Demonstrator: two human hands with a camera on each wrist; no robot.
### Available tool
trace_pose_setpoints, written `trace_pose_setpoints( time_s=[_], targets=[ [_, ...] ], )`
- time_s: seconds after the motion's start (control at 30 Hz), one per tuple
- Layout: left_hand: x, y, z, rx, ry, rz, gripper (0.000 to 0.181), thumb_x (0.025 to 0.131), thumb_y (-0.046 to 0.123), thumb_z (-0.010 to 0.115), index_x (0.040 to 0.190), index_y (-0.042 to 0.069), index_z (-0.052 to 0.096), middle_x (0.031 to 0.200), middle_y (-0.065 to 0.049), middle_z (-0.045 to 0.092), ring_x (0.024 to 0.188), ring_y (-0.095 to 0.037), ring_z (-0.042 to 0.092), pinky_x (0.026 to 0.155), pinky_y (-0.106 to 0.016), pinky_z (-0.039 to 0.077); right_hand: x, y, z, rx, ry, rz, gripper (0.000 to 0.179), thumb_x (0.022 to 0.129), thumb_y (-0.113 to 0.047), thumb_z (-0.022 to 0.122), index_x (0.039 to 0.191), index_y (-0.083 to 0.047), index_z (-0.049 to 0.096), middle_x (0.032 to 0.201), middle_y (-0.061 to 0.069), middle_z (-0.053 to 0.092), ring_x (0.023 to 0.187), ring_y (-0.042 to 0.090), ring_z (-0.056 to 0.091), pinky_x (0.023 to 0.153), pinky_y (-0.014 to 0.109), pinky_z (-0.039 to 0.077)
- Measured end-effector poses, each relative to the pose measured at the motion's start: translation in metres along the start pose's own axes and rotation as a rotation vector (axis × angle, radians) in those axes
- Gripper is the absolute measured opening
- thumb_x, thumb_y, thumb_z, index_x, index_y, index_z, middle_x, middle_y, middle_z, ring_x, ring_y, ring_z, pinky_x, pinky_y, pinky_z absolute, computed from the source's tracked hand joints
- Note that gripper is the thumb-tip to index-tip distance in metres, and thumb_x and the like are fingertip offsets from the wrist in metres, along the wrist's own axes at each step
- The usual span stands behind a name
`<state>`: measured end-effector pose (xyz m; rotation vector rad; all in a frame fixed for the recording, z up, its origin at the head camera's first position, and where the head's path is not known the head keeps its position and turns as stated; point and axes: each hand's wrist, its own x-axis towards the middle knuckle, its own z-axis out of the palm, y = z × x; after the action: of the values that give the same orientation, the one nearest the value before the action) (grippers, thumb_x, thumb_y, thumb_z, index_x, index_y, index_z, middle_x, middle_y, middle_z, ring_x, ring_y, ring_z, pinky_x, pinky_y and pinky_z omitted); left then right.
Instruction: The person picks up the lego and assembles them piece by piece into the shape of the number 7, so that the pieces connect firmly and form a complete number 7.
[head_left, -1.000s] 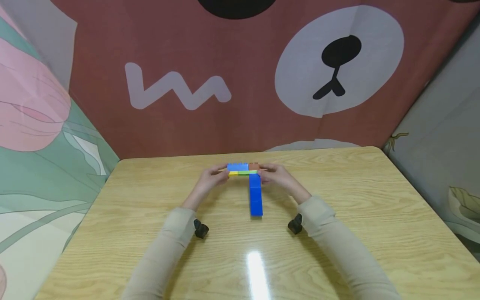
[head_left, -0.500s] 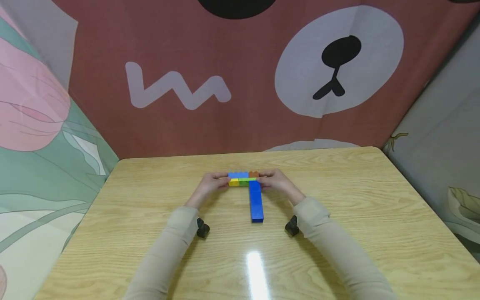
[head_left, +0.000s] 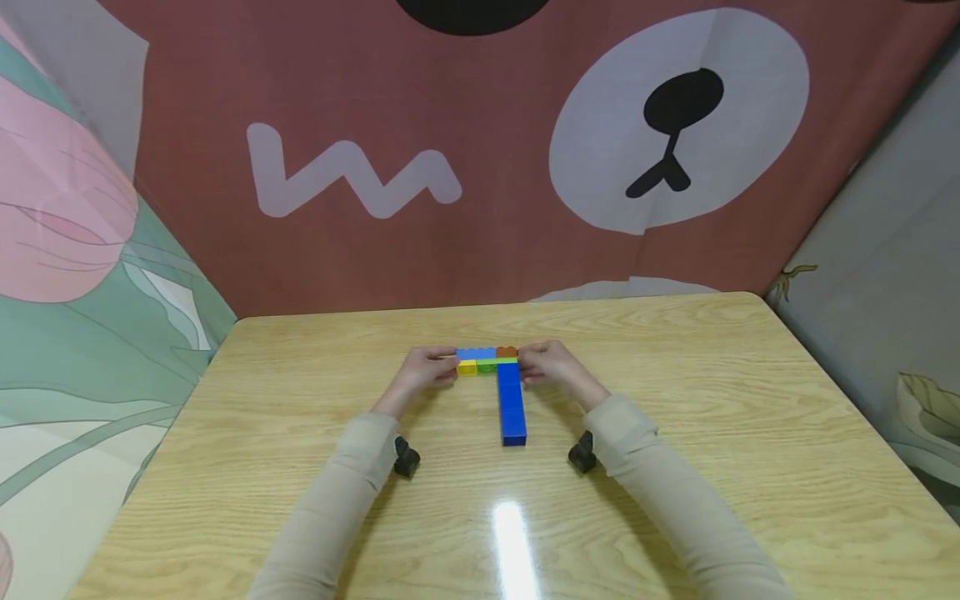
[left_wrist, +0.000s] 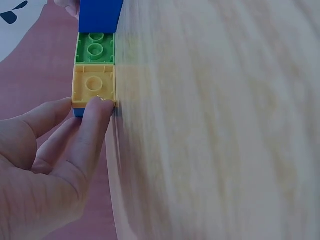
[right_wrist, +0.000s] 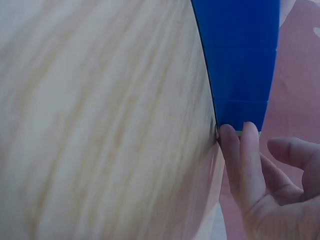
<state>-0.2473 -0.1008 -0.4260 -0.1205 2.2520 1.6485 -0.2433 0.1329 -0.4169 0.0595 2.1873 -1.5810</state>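
Note:
A building-brick structure lies on the table, joined from several bricks. Its crossbar has a light blue brick [head_left: 477, 354] and a brown brick [head_left: 507, 352] at the back. In front of these are a yellow brick [left_wrist: 94, 85] and a green brick [left_wrist: 95, 48], their hollow undersides facing the left wrist camera. From the crossbar's right end, a dark blue column [head_left: 512, 404] runs toward me. My left hand [head_left: 422, 372] pinches the yellow end between thumb and fingers. At the other end, fingertips of my right hand [head_left: 557, 367] touch the bricks; its thumb stands apart from them.
The wooden table [head_left: 675, 467] extends around the structure, its back edge meeting a red-brown patterned cloth [head_left: 360, 258]. A black wrist-worn device [head_left: 406, 458] shows beside the left cuff, and a similar black device [head_left: 582, 452] beside the right.
Both hands and the brick structure have come down and slightly toward me onto the table. During the last half second the right fingers have drawn slightly off the crossbar's end.

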Motion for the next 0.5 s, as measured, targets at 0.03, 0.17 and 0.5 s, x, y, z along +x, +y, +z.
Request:
trace_pose_setpoints(
  time_s=[0.03,0.17,0.5],
  targets=[
    [0.0000,-0.0001,0.0000,0.000,-0.001,-0.002,0.039,0.096,0.013,0.056,0.133,0.000,0.054,0.122,-0.024,0.062,0.095,-0.021,0.069,0.083,-0.028,0.059,-0.0003,-0.0005,-0.0003,0.003,0.001,0.003,0.046,0.102,-0.016,0.042,0.141,0.009,0.039,0.133,0.030,0.053,0.118,0.035,0.059,0.089,0.030,0.057],
    [0.0000,0.0001,-0.0005,-0.012,-0.010,-0.009,0.039,0.097,0.013,0.055,0.134,0.001,0.053,0.118,-0.024,0.064,0.087,-0.016,0.068,0.081,-0.028,0.059,-0.0003,-0.0004,-0.0014,-0.003,-0.009,0.008,0.046,0.102,-0.016,0.041,0.140,0.009,0.039,0.133,0.030,0.053,0.117,0.034,0.061,0.084,0.028,0.058],
    [0.0012,-0.0023,-0.0042,-0.039,-0.025,-0.011,0.043,0.098,0.013,0.051,0.139,0.001,0.048,0.124,-0.024,0.061,0.088,-0.015,0.068,0.084,-0.031,0.059,-0.0013,0.0017,-0.0050,0.004,-0.021,0.000,0.046,0.100,-0.015,0.041,0.140,0.009,0.039,0.133,0.030,0.053,0.117,0.034,0.060,0.085,0.027,0.058]
  ],
)
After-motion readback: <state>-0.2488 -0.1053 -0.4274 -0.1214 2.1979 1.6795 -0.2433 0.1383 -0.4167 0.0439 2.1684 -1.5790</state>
